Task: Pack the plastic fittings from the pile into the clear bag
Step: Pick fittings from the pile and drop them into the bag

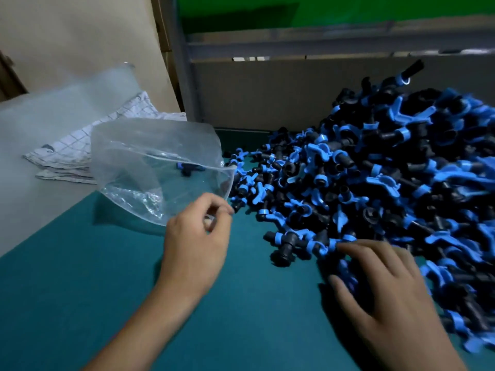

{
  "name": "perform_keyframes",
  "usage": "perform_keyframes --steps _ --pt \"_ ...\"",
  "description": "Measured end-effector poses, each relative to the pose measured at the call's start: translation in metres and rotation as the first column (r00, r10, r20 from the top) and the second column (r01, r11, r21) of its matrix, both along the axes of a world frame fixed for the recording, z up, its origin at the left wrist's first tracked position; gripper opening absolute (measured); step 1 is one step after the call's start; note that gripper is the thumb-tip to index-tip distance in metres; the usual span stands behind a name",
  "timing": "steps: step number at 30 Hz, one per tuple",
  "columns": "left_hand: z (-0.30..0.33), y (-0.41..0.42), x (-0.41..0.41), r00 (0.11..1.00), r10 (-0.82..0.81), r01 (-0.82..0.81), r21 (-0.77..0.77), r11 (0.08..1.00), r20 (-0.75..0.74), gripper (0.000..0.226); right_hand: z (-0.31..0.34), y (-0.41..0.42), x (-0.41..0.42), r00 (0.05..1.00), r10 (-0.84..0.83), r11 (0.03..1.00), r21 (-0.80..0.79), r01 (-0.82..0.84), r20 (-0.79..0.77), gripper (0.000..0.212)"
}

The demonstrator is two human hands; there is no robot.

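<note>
Black-and-blue plastic fittings (380, 183) lie heaped under the spread right hand (385, 290), while the left hand (195, 236) pinches the clear plastic bag (150, 167), seemingly holding one fitting.

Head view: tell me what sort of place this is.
Probably a small factory or workshop packing bench. A large pile of identical black-and-blue plastic fittings lies loose on a green work table, the left hand pinches a clear bag open, and cardboard backs the bench.
</note>
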State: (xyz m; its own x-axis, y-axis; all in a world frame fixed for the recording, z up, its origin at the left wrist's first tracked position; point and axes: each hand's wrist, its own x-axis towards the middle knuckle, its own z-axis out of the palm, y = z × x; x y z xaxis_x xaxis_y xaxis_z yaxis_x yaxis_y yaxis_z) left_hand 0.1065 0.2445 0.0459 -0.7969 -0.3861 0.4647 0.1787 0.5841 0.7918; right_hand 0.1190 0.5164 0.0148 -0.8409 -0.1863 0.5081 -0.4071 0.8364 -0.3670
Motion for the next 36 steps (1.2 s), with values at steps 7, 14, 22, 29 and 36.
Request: perform_keyframes --steps 7,14,22,29,36 --pt "-0.020 0.040 -0.033 0.856 -0.248 0.491 -0.567 0.661 0.453 0.042 -0.007 0.002 -0.001 0.999 -0.022 0.984 0.178 0.015 0.036 0.042" --pt "-0.040 0.033 -0.034 0.837 -0.370 0.531 -0.434 0.728 0.403 0.076 -0.011 0.002 0.004 1.000 0.016 0.993 0.114 -0.018 0.019 0.052" --pt "-0.040 0.035 -0.022 0.737 -0.582 0.675 -0.410 0.613 0.343 0.058 -0.010 0.000 -0.003 0.998 0.055 0.987 0.154 -0.052 -0.015 0.040" --pt "-0.034 0.040 -0.017 0.609 -0.786 0.757 0.220 0.615 0.104 0.053 -0.002 0.003 0.003 0.981 0.188 0.981 -0.059 -0.186 0.038 0.019" --pt "-0.025 0.042 -0.017 0.699 -0.714 0.666 0.407 0.625 -0.046 0.011 0.005 0.008 0.005 0.969 0.234 0.860 -0.481 -0.170 0.076 0.023"
